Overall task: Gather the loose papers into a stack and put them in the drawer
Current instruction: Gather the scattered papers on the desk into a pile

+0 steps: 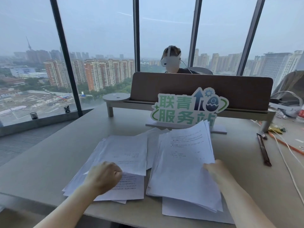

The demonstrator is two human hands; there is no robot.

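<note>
Loose white printed papers lie spread over the near part of the grey desk (49, 162). On the left, my left hand (104, 176) pinches the lower edge of a sheet in the left pile (125, 153), and more sheets fan out under it. On the right, my right hand (213, 169) grips the right edge of a thick bundle of papers (182, 162). The bundle's far end is lifted off the desk and tilted up. One sheet (189, 214) lies flat beneath it at the desk's front edge. No drawer is in view.
A green and white cut-out sign (184, 109) stands just behind the papers, before a brown desk divider (230, 89). A dark flat bar (264, 148), orange and white cables (286, 145) and clutter lie at the right. A person wearing a white headset (171, 60) sits beyond the divider.
</note>
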